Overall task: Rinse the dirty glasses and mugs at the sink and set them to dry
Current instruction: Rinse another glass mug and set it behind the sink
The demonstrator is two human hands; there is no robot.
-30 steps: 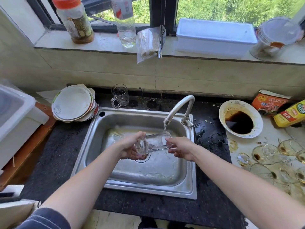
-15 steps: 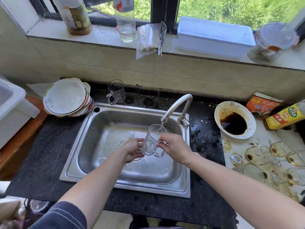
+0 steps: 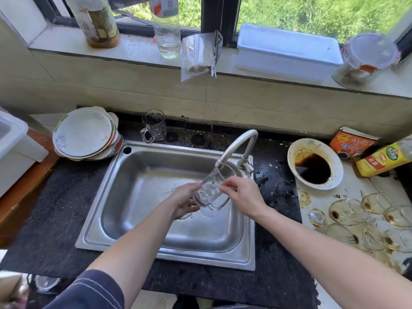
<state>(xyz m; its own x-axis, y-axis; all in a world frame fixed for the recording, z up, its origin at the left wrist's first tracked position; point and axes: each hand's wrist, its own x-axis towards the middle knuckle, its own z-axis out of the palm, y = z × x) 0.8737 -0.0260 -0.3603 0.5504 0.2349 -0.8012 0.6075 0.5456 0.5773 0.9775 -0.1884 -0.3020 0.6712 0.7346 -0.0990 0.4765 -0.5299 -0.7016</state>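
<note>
Glass mug (image 3: 211, 188) at frame centre, tilted mouth-up beneath faucet (image 3: 236, 146), over sink (image 3: 138, 197); base wrapped by curled left hand (image 3: 182, 202), side pinched by right hand (image 3: 243, 196).

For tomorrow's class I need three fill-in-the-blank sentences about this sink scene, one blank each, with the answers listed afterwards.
1. The left hand and right hand hold a tilted glass mug over the ____.
2. A second mug stands upright beside the stack of ____.
3. The stained glasses lie on the counter on the person's ____ side.

Answers: sink; plates; right.
</note>
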